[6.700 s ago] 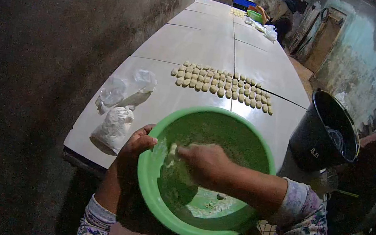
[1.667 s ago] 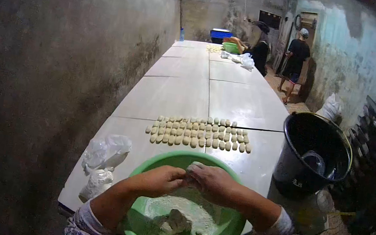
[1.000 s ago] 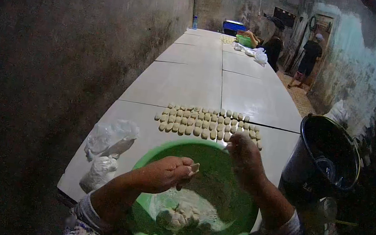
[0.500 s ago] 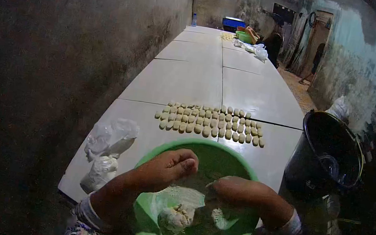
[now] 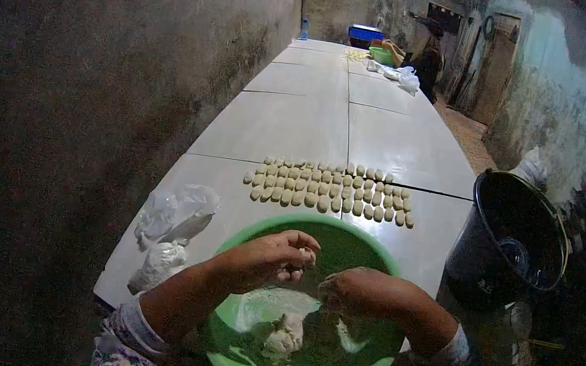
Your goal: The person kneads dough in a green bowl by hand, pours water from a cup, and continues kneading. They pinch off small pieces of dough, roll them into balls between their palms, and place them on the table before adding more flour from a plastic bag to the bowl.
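Note:
A green basin (image 5: 235, 239) stands at the near end of the table. Inside it lies a lump of pale dough (image 5: 285, 336), with white flour (image 5: 267, 304) spread on the bottom around it. Above the basin's left part, my left hand (image 5: 270, 259) is curled, and a small piece of dough (image 5: 308, 256) shows between its thumb and fingers. My right hand (image 5: 363, 293) hangs over the right half, back of the hand up and fingers bent inward; what they hold, if anything, is hidden. Beyond the rim, several rows of small oval dough pieces (image 5: 324, 188) lie on the table.
Left of the basin is a clear plastic bag of white powder (image 5: 164, 258). At the right table edge stands a black bucket (image 5: 481, 241). The long white table (image 5: 279, 124) runs along a wall to far bags (image 5: 403, 78), a blue crate (image 5: 366, 35) and a person (image 5: 427, 59).
My left hand has turned and its fingers have shifted, so the small dough piece now shows. My right hand has moved slightly. The far figure by the doorway is no longer visible.

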